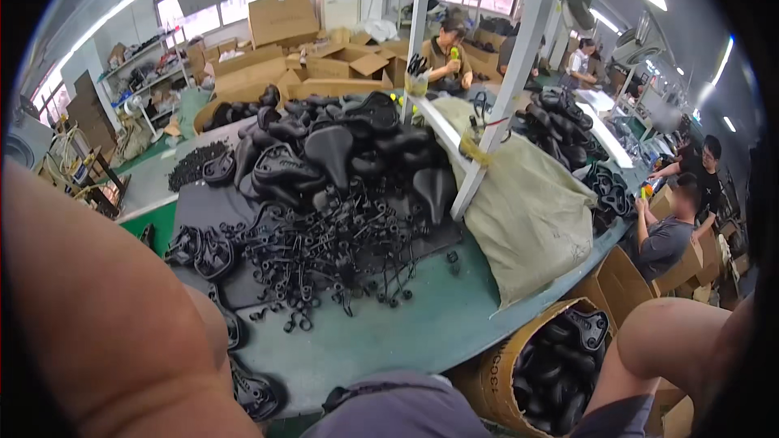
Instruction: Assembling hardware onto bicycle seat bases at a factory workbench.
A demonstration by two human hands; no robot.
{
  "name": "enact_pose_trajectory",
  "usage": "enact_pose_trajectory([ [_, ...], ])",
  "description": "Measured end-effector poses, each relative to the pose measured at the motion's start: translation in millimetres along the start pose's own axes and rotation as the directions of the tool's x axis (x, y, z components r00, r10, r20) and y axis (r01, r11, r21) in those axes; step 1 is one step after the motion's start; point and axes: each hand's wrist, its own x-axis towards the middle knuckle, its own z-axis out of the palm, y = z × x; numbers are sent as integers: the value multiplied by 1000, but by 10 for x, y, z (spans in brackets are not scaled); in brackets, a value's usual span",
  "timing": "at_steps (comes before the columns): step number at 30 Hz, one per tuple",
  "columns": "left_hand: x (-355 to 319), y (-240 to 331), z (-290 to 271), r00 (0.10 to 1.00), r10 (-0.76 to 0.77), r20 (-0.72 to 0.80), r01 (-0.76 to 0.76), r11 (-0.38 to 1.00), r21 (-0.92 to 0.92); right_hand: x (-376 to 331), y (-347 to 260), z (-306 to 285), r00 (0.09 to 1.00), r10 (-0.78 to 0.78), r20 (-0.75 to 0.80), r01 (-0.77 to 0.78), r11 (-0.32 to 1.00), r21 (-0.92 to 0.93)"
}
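Note:
My left arm [122,300] fills the left side, bent, and its hand is out of sight. At the lower right shows my bent right arm [669,337], its hand also not visible. Nearest the left arm, several upturned black bicycle saddles [215,255] lie along the table's left edge, with another saddle [256,389] close to my body. A big pile of black saddles [328,150] covers the far part of the table [381,337]. In front of it lies a tangled heap of black saddle clamps [312,255]. Beside my right arm stands a cardboard box [495,381] of black saddles.
A white post [495,122] rises from the table's right side, with a pale green woven sack [531,219] draped beside it. A heap of small black parts [197,165] lies far left. Other people work at the far side [446,57] and at the right [669,235].

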Motion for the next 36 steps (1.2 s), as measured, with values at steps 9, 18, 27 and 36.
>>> enact_pose_trajectory([
  [9, 429, 404, 1178, 975, -93, 204, 130, 975, -178, 1943, 508, 7574, 917, 390, 84, -379, 917, -123],
  [18, -2203, 949, 2358, 158, -924, 349, 970, 211, 119, -1175, 1703, 8863, 81, 835, 545, -916, 277, -289],
  [27, -3135, 601, 4542, 234, -697, 678, 839, 497, 221, -3475, 2602, 10077, -97, 874, 477, -626, 319, -712],
  [36, -4399, 549, 6880, 267, -409, 873, 446, 855, 264, -3938, 2776, 10386, -96, 953, 286, -598, 174, -782],
])
